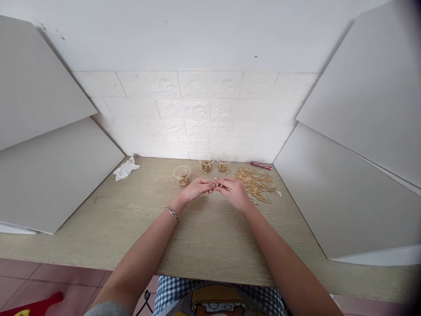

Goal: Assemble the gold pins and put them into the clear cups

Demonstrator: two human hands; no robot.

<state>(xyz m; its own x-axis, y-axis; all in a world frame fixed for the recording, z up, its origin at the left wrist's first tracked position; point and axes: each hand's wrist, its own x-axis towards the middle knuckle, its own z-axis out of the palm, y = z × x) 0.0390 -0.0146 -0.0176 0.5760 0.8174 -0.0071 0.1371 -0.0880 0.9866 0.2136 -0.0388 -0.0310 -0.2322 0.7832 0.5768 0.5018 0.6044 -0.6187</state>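
My left hand point(198, 189) and my right hand point(233, 193) meet above the middle of the table, fingertips pinched together. Between them shows a small gold-coloured metal piece point(216, 184), too small to tell its exact kind; both hands seem to grip it. Just right of my right hand lies a loose pile of thin gold-coloured metal rods point(255, 181). Behind my left hand stands a clear plastic cup point(182, 172) with small gold parts in it. Two more clear cups, one in the middle point(206, 166) and one to its right point(222, 165), hold similar gold parts.
A crumpled white tissue point(126, 168) lies at the back left of the wooden table point(131, 219). At the back right is a red tube-shaped packet point(261, 165). White panels point(62, 171) flank both sides, and a white brick-patterned wall point(197, 109) rises behind.
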